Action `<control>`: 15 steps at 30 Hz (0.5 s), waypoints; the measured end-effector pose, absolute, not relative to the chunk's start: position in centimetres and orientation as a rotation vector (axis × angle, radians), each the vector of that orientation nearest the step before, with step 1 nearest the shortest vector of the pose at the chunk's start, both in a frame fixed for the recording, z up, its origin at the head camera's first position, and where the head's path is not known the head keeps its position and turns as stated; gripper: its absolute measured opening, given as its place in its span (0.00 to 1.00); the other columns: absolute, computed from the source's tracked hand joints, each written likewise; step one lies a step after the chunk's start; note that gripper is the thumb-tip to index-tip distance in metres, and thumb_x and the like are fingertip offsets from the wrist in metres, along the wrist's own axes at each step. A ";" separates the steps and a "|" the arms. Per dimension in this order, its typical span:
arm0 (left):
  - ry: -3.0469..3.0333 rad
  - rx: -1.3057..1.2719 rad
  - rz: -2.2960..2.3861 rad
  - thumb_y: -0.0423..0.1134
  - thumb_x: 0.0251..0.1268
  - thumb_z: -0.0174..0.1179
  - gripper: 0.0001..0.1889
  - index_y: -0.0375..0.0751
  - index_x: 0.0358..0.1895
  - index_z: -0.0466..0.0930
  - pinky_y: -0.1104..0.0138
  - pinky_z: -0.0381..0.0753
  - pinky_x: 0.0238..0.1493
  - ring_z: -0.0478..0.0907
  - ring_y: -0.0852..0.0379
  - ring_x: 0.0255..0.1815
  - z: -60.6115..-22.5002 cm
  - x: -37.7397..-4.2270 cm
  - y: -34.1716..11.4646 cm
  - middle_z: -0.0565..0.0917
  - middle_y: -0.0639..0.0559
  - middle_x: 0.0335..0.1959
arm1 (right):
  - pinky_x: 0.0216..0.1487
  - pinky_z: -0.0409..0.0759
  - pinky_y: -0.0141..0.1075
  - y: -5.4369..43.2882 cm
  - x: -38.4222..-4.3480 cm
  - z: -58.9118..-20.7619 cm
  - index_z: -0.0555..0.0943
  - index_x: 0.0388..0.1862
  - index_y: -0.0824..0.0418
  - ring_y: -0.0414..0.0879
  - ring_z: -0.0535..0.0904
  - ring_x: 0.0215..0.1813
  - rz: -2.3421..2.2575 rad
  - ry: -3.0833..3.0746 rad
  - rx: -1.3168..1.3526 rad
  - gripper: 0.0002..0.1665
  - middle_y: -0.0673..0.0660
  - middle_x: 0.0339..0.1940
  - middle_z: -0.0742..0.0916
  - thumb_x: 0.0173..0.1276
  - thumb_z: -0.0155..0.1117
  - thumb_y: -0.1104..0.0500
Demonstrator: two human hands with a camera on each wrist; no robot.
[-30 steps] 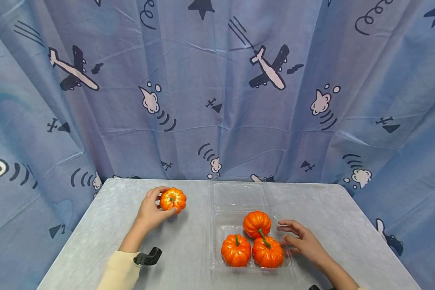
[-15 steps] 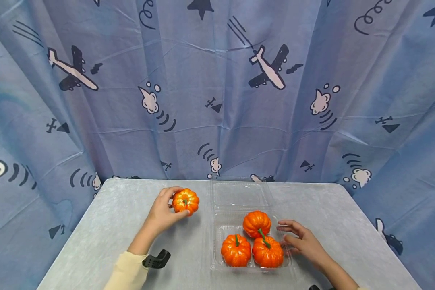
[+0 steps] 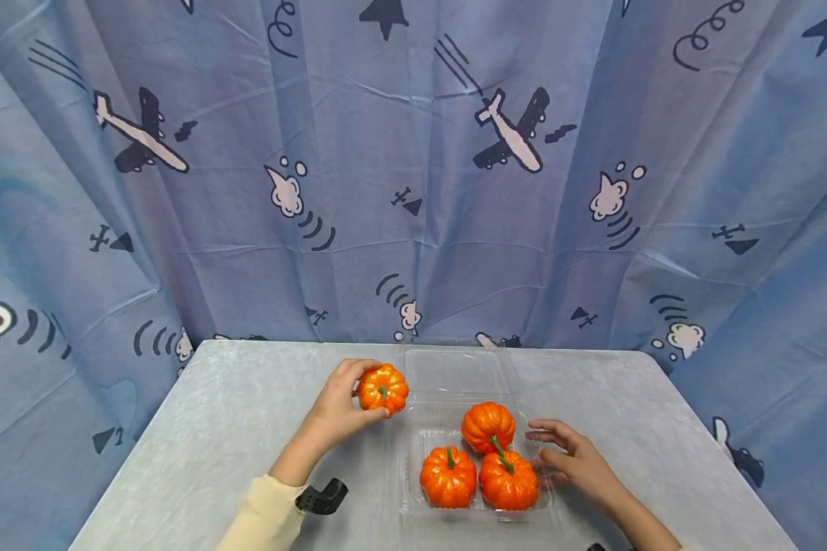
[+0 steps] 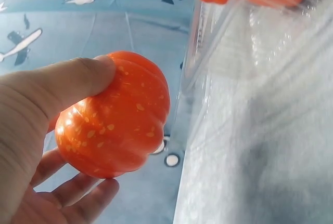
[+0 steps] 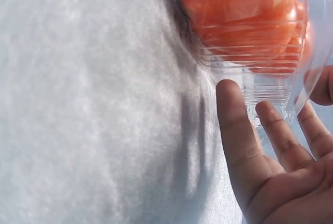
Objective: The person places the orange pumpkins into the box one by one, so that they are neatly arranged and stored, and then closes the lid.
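Observation:
My left hand (image 3: 341,405) holds a small orange pumpkin (image 3: 383,389) between thumb and fingers, above the table by the left side of a clear plastic box. In the left wrist view this pumpkin (image 4: 117,117) shows yellow flecks, with the thumb across its top. Three more pumpkins sit in the box (image 3: 416,436): one at the back (image 3: 488,427), a front left pumpkin (image 3: 448,478) and a front right pumpkin (image 3: 508,482). At the box's right side is my right hand (image 3: 579,463), its fingers extended at the ribbed wall; the right wrist view shows the fingertips (image 5: 229,91) close to it.
The box's clear lid (image 3: 458,371) lies folded back toward the rear edge of the grey table (image 3: 248,428). Behind the table hangs a blue curtain (image 3: 358,191) printed with planes. A black wrist strap (image 3: 321,497) sits on the left wrist.
My left hand has carried its pumpkin rightward, from the left part of the table to the box's left edge. The right hand and the pumpkins in the box have stayed put.

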State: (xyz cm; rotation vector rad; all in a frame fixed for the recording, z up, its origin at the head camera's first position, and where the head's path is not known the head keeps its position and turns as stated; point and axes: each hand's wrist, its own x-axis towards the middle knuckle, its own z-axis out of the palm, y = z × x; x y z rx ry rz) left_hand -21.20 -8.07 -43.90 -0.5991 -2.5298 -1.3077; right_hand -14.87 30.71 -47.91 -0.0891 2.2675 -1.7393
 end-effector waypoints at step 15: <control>-2.564 -0.757 -1.273 0.33 0.39 0.77 0.34 0.44 0.56 0.76 0.54 0.76 0.57 0.73 0.48 0.56 -43.5 -20.7 -4.9 0.76 0.46 0.56 | 0.35 0.86 0.46 30.8 -15.0 -48.2 0.60 0.69 0.70 0.50 0.85 0.44 -1.749 2.261 -0.112 0.31 0.78 0.66 0.69 0.72 0.54 0.61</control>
